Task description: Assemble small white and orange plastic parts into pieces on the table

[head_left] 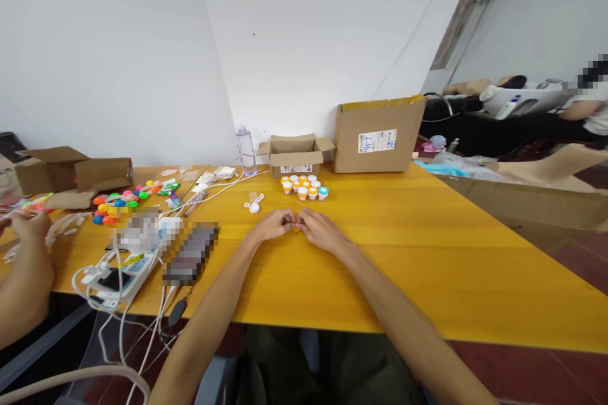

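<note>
My left hand (277, 224) and my right hand (321, 228) meet over the middle of the table, fingers pinched together. Between the fingertips sits a small orange-and-white piece (296, 228), perhaps a jar lid; the fingers cover most of it. Just beyond my hands stands a cluster of small jars (303, 192) with orange, white and teal lids. To the left of them lie a small clear cup (253, 197), a white lid (254, 208) and little white printed pieces (261, 197).
Behind the jars are an open cardboard box (295, 157), a clear bottle (246, 152) and a large carton (380, 139). At left lie a phone (191, 253), a cabled power strip (137, 275) and colourful balls (126, 198). Another person's hand (31, 224) works at far left.
</note>
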A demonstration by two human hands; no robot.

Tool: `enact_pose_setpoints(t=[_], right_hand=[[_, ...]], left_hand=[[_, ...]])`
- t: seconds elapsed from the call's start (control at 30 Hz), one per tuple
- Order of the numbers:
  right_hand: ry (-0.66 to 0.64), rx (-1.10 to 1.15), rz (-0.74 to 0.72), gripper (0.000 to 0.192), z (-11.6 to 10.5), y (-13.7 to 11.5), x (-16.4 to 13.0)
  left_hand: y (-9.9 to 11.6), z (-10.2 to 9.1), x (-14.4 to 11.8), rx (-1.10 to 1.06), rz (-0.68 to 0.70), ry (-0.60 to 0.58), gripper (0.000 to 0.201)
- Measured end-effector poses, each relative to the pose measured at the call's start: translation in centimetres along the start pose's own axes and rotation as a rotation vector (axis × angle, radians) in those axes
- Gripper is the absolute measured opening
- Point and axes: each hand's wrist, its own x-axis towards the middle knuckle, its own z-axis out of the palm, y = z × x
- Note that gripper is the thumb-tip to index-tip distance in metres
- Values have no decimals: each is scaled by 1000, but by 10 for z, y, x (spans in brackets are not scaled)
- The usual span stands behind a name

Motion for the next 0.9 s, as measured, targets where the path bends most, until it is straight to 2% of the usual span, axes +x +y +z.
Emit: enact_pose_setpoints(t=[0.3, 0.57, 0.9], right_hand=[[-13, 0, -8, 13, -3, -3, -2], [-7, -7, -30, 12, 0, -1, -1], [-54, -44, 12, 15, -6, -9, -2]], left_hand=[[0, 3, 1, 51, -21, 12, 3], [8, 1, -2, 157, -21, 25, 1], [14, 2, -3, 320, -7, 23, 16]])
